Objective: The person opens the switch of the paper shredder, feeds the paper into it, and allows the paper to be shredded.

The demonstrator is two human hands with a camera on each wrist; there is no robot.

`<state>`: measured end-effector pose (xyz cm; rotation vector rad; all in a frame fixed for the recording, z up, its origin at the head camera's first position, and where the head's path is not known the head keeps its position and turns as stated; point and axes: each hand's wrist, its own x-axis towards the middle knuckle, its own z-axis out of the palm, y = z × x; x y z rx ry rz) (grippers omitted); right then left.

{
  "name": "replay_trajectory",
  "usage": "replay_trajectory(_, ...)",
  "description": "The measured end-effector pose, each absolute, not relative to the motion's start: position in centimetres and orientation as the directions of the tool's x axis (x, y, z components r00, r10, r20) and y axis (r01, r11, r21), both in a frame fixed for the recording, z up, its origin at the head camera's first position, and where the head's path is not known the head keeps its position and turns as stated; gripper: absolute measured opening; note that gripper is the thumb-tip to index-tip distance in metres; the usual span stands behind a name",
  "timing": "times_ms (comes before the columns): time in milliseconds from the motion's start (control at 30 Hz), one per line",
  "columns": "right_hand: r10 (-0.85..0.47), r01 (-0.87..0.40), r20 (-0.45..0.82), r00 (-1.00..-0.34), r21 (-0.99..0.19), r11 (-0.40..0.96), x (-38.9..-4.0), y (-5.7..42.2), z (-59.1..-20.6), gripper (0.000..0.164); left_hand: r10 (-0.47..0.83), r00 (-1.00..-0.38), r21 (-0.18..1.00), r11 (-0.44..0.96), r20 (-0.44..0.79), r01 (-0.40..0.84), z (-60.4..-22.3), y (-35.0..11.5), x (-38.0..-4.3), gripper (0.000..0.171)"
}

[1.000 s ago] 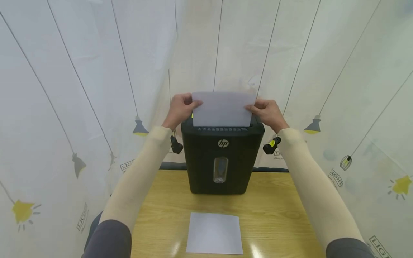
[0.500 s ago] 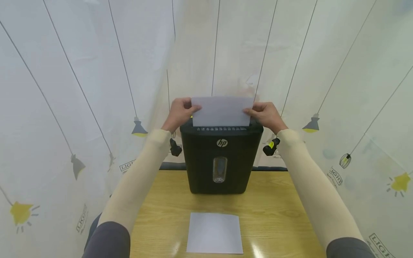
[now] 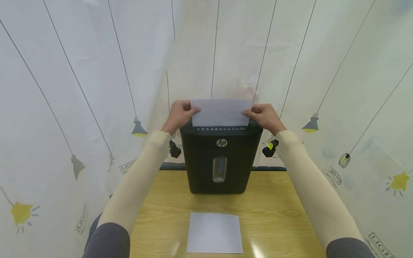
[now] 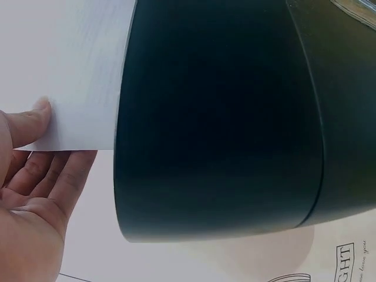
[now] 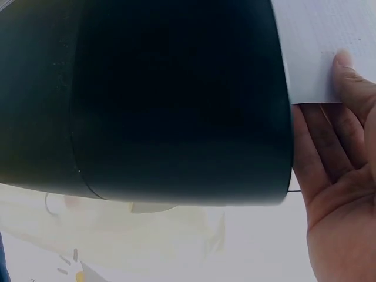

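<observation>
A black HP paper shredder (image 3: 200,161) stands upright on the wooden table, a small clear window in its front. Out of its top rises a white sheet of paper (image 3: 221,113), its lower part hidden inside the slot. My left hand (image 3: 180,114) pinches the sheet's left edge, thumb (image 4: 36,120) on the near face and fingers behind. At the opposite edge my right hand (image 3: 266,115) pinches it the same way, its thumb (image 5: 348,76) pressed flat on the paper. Both hands are just above the shredder's top.
Another white sheet of paper (image 3: 214,233) lies flat on the wooden table (image 3: 274,208), in front of the shredder. Behind and to both sides hangs a pale cloth (image 3: 96,89) printed with lamps. A small black wrist camera (image 3: 270,148) sits below each wrist.
The sheet has sunk lower into the shredder, less of it showing above the slot. Both hands have moved slightly down with it, still pinching its edges.
</observation>
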<state>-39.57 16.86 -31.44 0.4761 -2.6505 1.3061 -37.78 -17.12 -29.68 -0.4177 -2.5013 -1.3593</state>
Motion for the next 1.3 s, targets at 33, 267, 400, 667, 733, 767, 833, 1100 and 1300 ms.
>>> replay_trajectory(33, -0.215, -0.342, 0.266, -0.94, -0.748, 0.569, -39.59, 16.84, -31.46, 0.045, 0.124, -0.924, 0.77, 0.52, 0.361, 0.371, -29.71, -17.12, -37.8, 0.025)
replay_trajectory(267, -0.205, -0.325, 0.252, -0.946, -0.768, 0.552, -39.37, 16.96, -31.4, 0.043, 0.125, -0.924, 0.773, 0.514, 0.362, 0.372, -29.97, -16.95, -37.95, 0.023)
replay_trajectory(400, -0.199, -0.337, 0.272, -0.941, -0.754, 0.564, -39.32, 17.14, -31.41, 0.042, 0.128, -0.92, 0.772, 0.508, 0.371, 0.383, -30.12, -16.77, -38.08, 0.021)
replay_trajectory(667, -0.187, -0.341, 0.286, -0.94, -0.745, 0.574, -39.28, 17.31, -31.56, 0.04, 0.126, -0.921, 0.772, 0.509, 0.37, 0.38, -29.97, -16.51, -37.99, 0.023)
replay_trajectory(733, -0.188, -0.339, 0.283, -0.941, -0.744, 0.576, -39.3, 17.24, -31.58, 0.041, 0.123, -0.921, 0.773, 0.509, 0.369, 0.378, -29.88, -16.57, -37.87, 0.023)
replay_trajectory(767, -0.189, -0.341, 0.286, -0.94, -0.741, 0.578, -39.31, 17.18, -31.58, 0.041, 0.122, -0.921, 0.773, 0.51, 0.369, 0.377, -29.86, -16.61, -37.83, 0.023)
replay_trajectory(833, -0.192, -0.347, 0.291, -0.937, -0.734, 0.583, -39.33, 17.06, -31.56, 0.041, 0.119, -0.921, 0.772, 0.512, 0.371, 0.377, -29.8, -16.68, -37.79, 0.023)
replay_trajectory(1100, -0.189, -0.335, 0.278, -0.942, -0.745, 0.577, -39.31, 17.03, -31.6, 0.041, 0.114, -0.925, 0.778, 0.51, 0.362, 0.367, -29.92, -16.68, -38.08, 0.023)
replay_trajectory(1300, -0.187, -0.344, 0.291, -0.938, -0.726, 0.596, -39.3, 17.09, -31.67, 0.037, 0.119, -0.928, 0.782, 0.507, 0.353, 0.362, -30.15, -16.7, -38.25, 0.023)
